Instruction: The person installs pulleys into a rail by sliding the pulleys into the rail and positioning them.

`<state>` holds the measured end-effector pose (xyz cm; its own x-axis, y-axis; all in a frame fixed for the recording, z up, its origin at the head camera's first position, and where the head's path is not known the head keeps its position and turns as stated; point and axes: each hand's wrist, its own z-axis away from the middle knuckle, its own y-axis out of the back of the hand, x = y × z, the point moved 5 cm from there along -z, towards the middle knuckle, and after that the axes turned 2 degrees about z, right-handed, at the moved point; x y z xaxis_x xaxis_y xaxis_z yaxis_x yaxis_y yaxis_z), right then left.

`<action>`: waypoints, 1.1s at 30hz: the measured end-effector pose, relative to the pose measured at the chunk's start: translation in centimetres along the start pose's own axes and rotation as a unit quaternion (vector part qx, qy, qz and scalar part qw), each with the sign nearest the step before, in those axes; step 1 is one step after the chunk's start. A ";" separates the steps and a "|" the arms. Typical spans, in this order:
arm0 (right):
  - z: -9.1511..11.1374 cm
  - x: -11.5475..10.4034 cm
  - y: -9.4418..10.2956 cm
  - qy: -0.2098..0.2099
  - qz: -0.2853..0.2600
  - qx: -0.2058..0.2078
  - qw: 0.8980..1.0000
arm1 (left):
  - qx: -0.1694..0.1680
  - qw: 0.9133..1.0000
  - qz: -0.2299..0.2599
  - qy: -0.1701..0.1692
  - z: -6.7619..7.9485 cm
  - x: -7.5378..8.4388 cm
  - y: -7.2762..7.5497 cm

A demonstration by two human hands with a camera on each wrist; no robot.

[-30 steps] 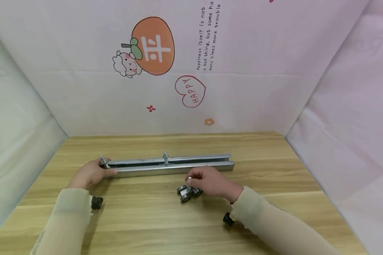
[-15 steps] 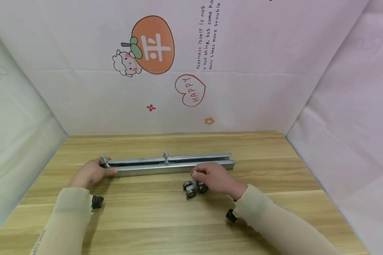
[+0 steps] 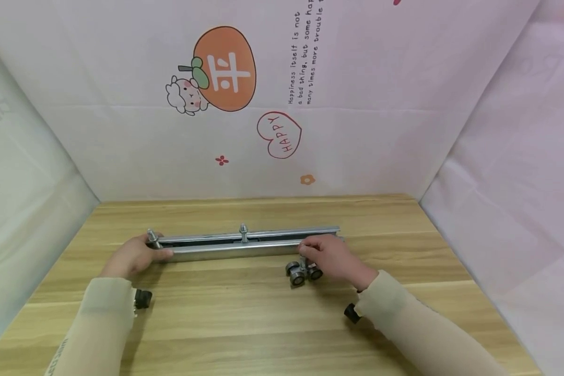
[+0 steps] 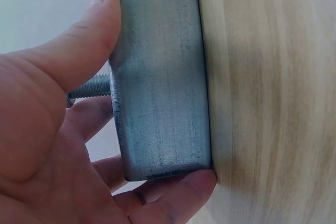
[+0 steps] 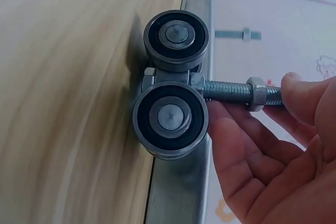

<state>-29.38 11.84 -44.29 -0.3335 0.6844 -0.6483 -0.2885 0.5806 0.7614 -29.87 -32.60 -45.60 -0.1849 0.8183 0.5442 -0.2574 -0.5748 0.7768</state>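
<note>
In the head view a steel C-channel track (image 3: pixel 235 253) lies slotted side up across the wooden table. My left hand (image 3: pixel 133 256) grips its left end; the left wrist view shows the thumb (image 4: pixel 100 30) along the slotted edge and fingers curled round the end. Two threaded bolts stand up from the slot, one bolt (image 3: pixel 244 233) near the middle and another bolt (image 3: pixel 152 237) by my left hand. In front of the track's right part, my right hand (image 3: pixel 331 258) pinches the nut-fitted stem (image 5: pixel 228 92) of a roller trolley (image 3: pixel 298 274), its wheels low beside the track.
The wood-grain table (image 3: pixel 225 324) reaches back to a white printed cloth wall (image 3: pixel 366 146), with cloth sides left and right. A black piece (image 3: pixel 143 298) sits at my left cuff, and another black piece (image 3: pixel 352 313) at my right cuff.
My right hand has carried the roller trolley rightward and slightly back along the track's front, toward its right end. The left hand and the track have stayed put.
</note>
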 end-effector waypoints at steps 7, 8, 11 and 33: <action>0.4 1.9 1.4 -0.033 -0.021 0.010 0.999 | 0.005 1.000 -0.001 -0.005 0.1 -0.1 -0.2; 0.5 2.1 1.6 -0.035 -0.022 0.012 0.999 | 0.005 1.000 0.000 -0.004 0.1 -0.1 -0.3; 0.8 3.0 2.3 -0.038 -0.016 0.021 0.999 | 0.005 1.000 0.006 -0.002 0.0 -0.1 -0.3; 3.2 7.0 6.4 -0.063 0.038 0.096 0.993 | 0.003 1.000 0.003 -0.003 -0.2 -0.2 -0.3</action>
<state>-30.69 21.79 -43.95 -0.2286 0.7726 -0.5923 -0.0853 0.5901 0.8028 -29.99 -32.62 -46.01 -0.1810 0.8151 0.5503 -0.2501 -0.5793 0.7758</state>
